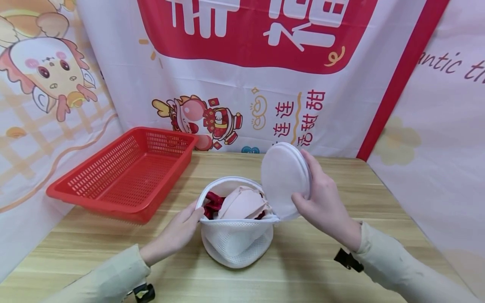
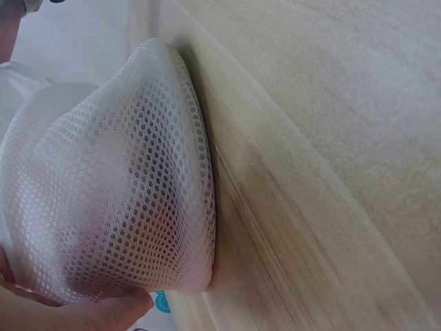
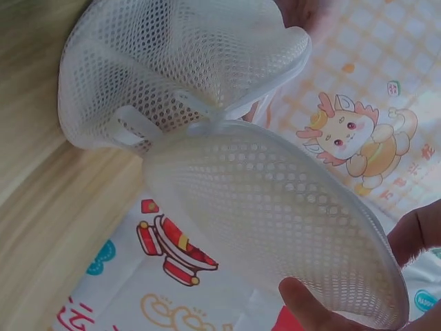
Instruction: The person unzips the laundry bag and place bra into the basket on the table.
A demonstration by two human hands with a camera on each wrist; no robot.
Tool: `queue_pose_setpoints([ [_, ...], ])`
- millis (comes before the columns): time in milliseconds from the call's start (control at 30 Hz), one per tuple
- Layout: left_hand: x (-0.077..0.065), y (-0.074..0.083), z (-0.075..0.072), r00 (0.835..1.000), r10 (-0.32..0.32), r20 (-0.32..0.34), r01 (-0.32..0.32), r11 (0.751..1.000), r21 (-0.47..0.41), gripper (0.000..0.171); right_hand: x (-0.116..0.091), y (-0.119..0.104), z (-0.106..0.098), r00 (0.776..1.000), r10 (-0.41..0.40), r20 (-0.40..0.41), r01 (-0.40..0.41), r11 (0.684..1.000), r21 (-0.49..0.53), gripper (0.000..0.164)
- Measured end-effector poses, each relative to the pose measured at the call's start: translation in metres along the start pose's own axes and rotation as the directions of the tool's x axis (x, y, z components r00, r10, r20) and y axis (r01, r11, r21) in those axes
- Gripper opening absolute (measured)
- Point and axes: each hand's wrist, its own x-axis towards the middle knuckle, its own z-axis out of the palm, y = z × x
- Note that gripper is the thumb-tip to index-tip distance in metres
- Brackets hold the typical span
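Observation:
A white mesh laundry bag [image 1: 238,240] stands on the table with its round lid [image 1: 285,180] swung up to the right. Inside lie a pale pink padded garment, perhaps a bra [image 1: 242,203], and dark red cloth [image 1: 214,203]. My left hand [image 1: 182,229] holds the bag's left rim, its fingers partly hidden behind the mesh. With thumb and fingers my right hand [image 1: 322,201] pinches the lid's outer edge. In the right wrist view the lid [image 3: 275,214] joins the bag at one side of the zipped rim. The left wrist view shows the bag's mesh wall [image 2: 138,186] up close.
A red plastic basket [image 1: 166,198] with slotted walls stands at the left of the wooden table [image 1: 341,269]. Printed cloth [image 1: 242,84] hangs behind the table, with more at both sides. Dark straps sit on both wrists.

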Motion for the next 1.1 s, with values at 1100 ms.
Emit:
queue_pose_setpoints([
  [1100, 0.000, 0.000, 0.000, 1.000, -0.016, 0.017, 0.016, 1.000, 0.000, 0.049, -0.002, 0.060, -0.028, 0.764, 0.584, 0.275, -0.630, 0.584, 0.511, 0.067],
])
